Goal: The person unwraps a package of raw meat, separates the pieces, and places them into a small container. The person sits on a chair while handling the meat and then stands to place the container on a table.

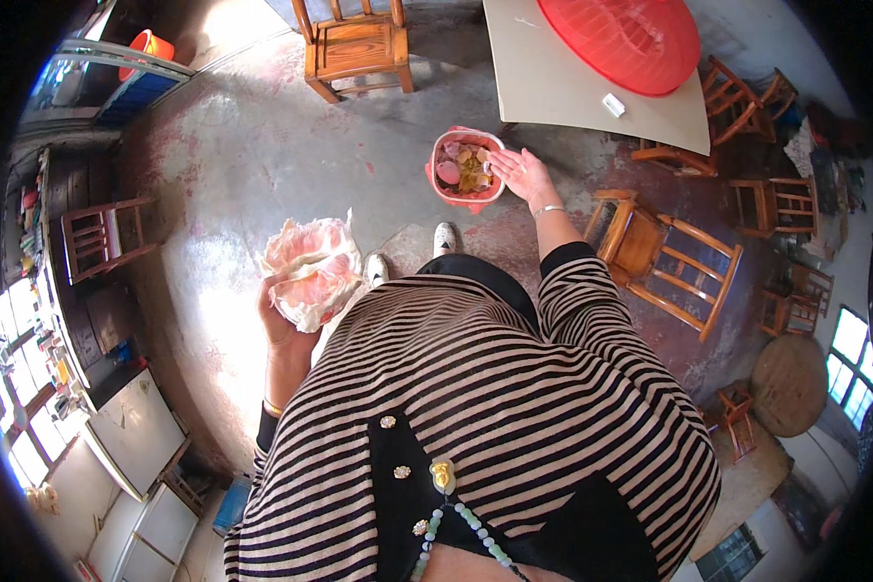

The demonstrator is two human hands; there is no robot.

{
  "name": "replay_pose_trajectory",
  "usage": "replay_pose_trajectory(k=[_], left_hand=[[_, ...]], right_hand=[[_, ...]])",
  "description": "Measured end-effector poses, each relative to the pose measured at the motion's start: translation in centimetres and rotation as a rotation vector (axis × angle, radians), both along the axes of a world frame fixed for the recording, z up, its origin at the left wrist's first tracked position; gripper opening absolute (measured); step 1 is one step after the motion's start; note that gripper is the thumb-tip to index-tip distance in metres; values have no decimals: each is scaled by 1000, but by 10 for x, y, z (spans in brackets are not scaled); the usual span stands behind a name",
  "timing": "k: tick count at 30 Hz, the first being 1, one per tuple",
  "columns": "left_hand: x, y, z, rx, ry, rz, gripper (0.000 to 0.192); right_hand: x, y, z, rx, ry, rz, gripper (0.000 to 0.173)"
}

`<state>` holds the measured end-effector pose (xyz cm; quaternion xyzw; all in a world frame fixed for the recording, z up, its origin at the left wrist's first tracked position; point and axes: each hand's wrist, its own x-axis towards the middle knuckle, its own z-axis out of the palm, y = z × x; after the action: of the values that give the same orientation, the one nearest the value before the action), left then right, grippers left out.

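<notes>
My left hand [280, 313] holds a crumpled, thin white and pink plastic bag [316, 269] left of my body; some of its fingers are hidden behind the bag. My right hand [521, 174] is stretched out palm up with the fingers extended, its fingertips at the right rim of a small waste bin [504, 190]. The bin stands on the floor, lined with a reddish bag, and mixed waste [465, 166] lies in it. A bracelet circles the right wrist.
A wooden chair [358, 47] stands beyond the bin, another [636, 244] to the right. At upper right a table [545, 94] carries a large red mesh food cover [633, 44] and a small white object [614, 105]. A white cabinet [138, 429] stands at lower left.
</notes>
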<state>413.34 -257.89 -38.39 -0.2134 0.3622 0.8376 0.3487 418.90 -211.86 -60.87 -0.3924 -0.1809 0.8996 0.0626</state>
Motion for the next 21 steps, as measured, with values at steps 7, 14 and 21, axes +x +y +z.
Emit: replay_pose_trajectory(k=[7,14,21], left_hand=[[-6,22,5,4,38,32,69],[-13,29,16,120,76,32,59],[-11,30,16,220,100,15,54]], right_hand=[[3,19,10,-101,94,86,18],[1,14,-22,159,-308,17,12],[-5,-9,3,262,-403,217,52]])
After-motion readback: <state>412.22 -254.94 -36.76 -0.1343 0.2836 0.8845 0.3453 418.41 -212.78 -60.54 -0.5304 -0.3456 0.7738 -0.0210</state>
